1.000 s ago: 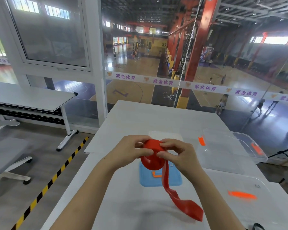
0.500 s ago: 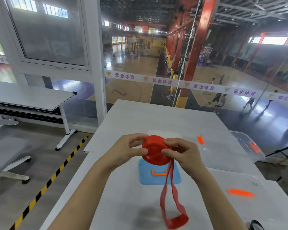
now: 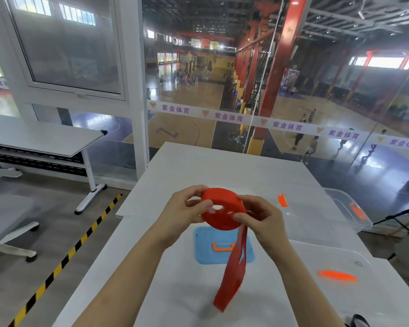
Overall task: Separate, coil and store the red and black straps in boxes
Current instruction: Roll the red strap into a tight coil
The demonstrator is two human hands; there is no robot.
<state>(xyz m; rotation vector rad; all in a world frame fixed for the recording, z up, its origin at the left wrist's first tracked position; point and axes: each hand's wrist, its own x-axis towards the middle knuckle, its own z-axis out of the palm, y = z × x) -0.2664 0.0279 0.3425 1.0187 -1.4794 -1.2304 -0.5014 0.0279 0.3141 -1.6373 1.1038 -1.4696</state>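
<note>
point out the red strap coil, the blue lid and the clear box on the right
red strap coil [image 3: 222, 210]: head view, flat face of the wound roll between both hands
blue lid [image 3: 204, 253]: head view, bare left part beside its orange handle
clear box [image 3: 347, 204]: head view, far right rim

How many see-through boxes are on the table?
2 that I can see. One clear box sits at the table's right edge past the right hand. The other is nearer, bottom right, lid on. More may be out of view.
</note>
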